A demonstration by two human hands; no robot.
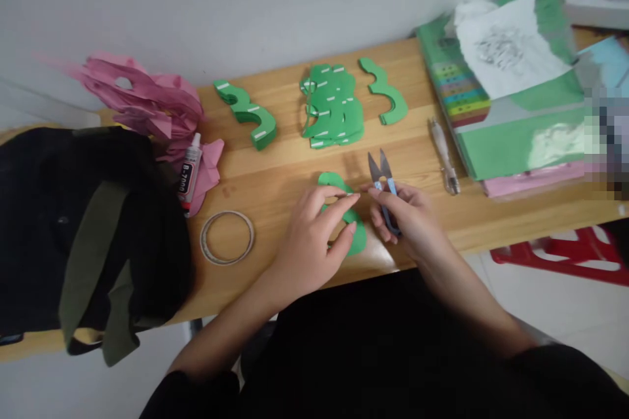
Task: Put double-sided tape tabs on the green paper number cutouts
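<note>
My left hand rests on a green curved foam piece lying near the table's front edge, thumb and forefinger pinched at a small strip on it. My right hand grips small blue-handled thread snips, whose blades point away from me, just right of the green piece. Both hands nearly touch above the piece.
On the wooden table lie a pile of green foam pieces, two single green pieces, a tape ring, a glue tube, pink scraps, a pen-like tool, paper sheets. A black bag at left, red stool at right.
</note>
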